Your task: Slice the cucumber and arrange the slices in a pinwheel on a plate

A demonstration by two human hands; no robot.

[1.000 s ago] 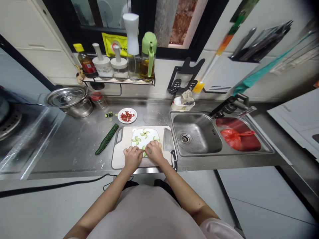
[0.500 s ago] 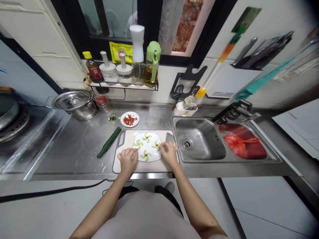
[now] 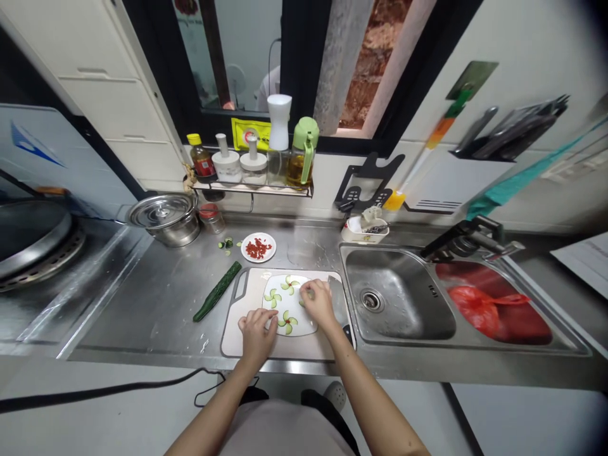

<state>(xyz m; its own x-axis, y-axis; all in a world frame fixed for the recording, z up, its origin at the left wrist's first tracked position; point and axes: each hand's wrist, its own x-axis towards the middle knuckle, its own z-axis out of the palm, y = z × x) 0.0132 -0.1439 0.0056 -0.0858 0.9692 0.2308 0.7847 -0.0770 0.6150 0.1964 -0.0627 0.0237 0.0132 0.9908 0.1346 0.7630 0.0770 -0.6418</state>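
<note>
A white square plate [image 3: 300, 326] lies on the pale cutting board [image 3: 237, 339]. On it are pinwheels of green cucumber slices [image 3: 287, 322] with red centres. My right hand [image 3: 319, 303] is over the plate's right side, thumb and fingertips pinched together above the right pinwheel, partly covering it. Anything between those fingertips is too small to make out. At the plate's lower left edge rests my left hand [image 3: 258, 330], fingers loosely bent and thumb apart, holding nothing visible. A knife [image 3: 338, 294] lies on the board's right side, partly behind my right arm.
A whole cucumber [image 3: 217, 292] lies left of the board. Behind it are cucumber scraps [image 3: 228, 242] and a small plate of red bits [image 3: 266, 253]. The sink [image 3: 394, 297] is at right, with a red bag [image 3: 479, 310]. A lidded pot [image 3: 178, 228] stands back left.
The view has shifted, so the counter appears lower. My right hand has moved inward over the right pinwheel, covering more of it. The left hand stays by the plate's edge.
</note>
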